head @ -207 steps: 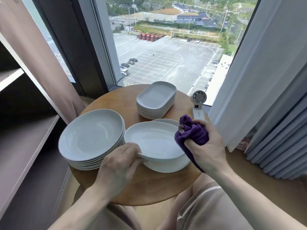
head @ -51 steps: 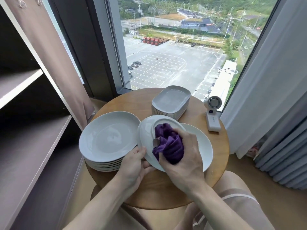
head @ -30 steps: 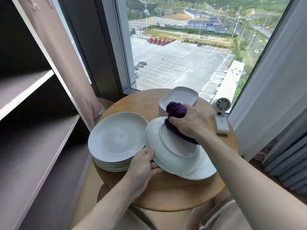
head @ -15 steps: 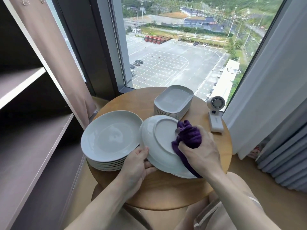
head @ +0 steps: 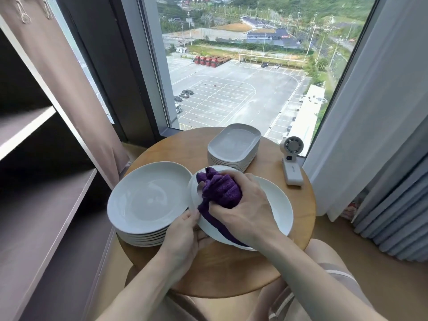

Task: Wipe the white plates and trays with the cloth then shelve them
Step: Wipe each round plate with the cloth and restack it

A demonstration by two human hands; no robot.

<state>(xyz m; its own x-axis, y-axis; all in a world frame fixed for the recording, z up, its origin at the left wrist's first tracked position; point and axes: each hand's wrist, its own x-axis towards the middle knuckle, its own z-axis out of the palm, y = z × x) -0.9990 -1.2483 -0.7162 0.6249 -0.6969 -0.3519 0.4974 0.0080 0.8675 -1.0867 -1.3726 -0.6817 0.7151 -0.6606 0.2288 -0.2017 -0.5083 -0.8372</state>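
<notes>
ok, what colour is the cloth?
Purple; the cloth is bunched in the right hand on a white plate, head view.

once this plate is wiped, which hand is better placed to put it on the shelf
Left, probably. The left hand grips the near rim of the tilted round white plate, and the grey-brown shelves stand on that side. The right hand is full of the bunched purple cloth.

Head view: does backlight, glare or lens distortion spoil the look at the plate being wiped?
Head view: window daylight lights the plate and purple cloth evenly, no harsh glare; the shelves at left sit in shadow; wide-angle distortion bows the window frame and curtain at the edges.
</notes>
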